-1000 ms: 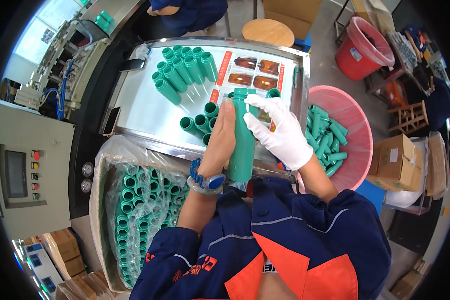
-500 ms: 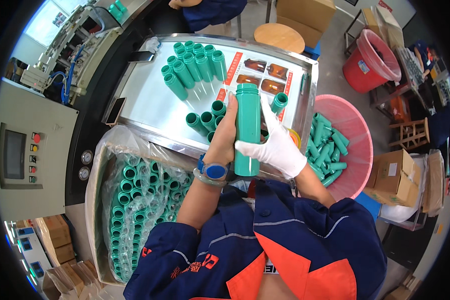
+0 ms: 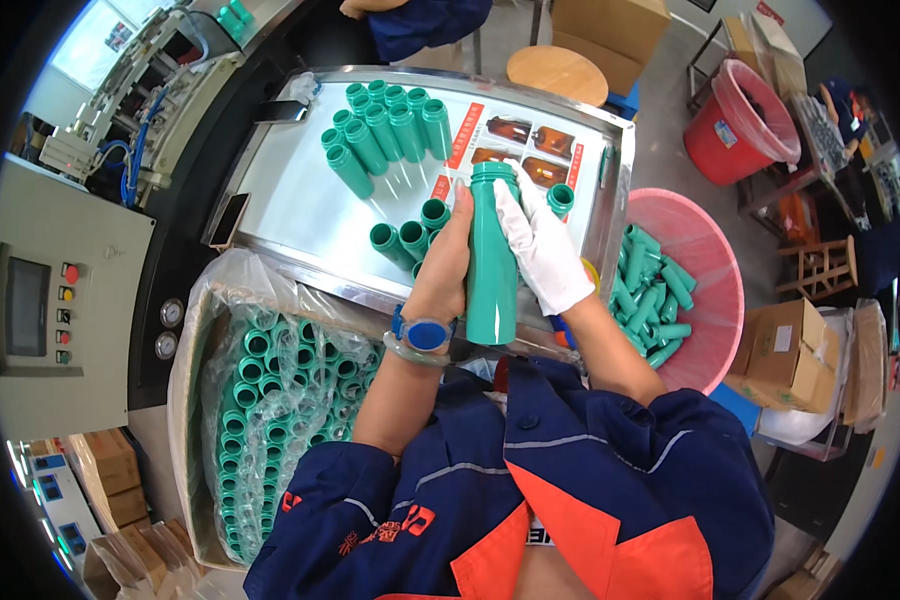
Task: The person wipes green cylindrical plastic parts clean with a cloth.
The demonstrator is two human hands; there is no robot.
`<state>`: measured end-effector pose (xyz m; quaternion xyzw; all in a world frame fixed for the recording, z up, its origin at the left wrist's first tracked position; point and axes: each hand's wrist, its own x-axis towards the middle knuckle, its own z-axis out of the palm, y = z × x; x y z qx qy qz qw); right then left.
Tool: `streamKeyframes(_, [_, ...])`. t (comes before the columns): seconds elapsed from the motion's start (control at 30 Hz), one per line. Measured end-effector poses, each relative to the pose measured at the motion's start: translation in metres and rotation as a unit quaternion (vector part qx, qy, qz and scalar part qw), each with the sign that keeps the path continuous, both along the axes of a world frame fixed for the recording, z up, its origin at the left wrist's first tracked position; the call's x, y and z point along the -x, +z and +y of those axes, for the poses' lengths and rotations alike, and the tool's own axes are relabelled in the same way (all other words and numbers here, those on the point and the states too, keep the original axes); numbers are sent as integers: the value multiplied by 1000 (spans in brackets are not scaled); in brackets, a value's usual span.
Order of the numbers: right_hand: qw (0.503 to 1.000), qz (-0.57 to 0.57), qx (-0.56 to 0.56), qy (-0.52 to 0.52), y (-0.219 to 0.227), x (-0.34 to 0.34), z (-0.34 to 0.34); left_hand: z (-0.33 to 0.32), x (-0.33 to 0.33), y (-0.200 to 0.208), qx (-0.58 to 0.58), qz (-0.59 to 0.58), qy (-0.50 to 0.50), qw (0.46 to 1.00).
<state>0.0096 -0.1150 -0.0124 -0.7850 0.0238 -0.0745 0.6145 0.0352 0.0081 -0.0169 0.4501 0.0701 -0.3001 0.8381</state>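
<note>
A green plastic bottle (image 3: 491, 265) with a threaded, uncapped neck stands nearly upright between my hands, above the front edge of a metal tray (image 3: 270, 215). My bare left hand (image 3: 442, 268) grips its left side, a blue-faced watch on the wrist. Against the upper right side presses my right hand (image 3: 545, 245), in a white glove, its fingers reaching up by the neck. Several like bottles (image 3: 368, 148) stand at the tray's far left. A smaller cluster (image 3: 412, 238) is just left of my left hand, and a single bottle (image 3: 560, 200) stands beyond my right.
Left of me, a plastic-lined box (image 3: 184, 410) holds rows of green bottles. A pink bin (image 3: 718, 300) of loose bottles is at right. Machine controls (image 3: 45, 300) stand far left. A round stool (image 3: 557, 72) and a red bucket (image 3: 735, 130) lie beyond the tray.
My right hand has slid up the bottle from its lower part toward the neck. The bottle and my left hand have shifted only slightly.
</note>
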Motion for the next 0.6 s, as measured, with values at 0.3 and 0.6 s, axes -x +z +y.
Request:
streamKeyframes(0.3, [918, -247, 300, 78, 3, 24, 25, 16, -13, -2, -18, 6, 60, 998])
streamKeyframes(0.6, [907, -277, 311, 60, 22, -38, 24, 3, 4, 11, 62, -41, 81, 994])
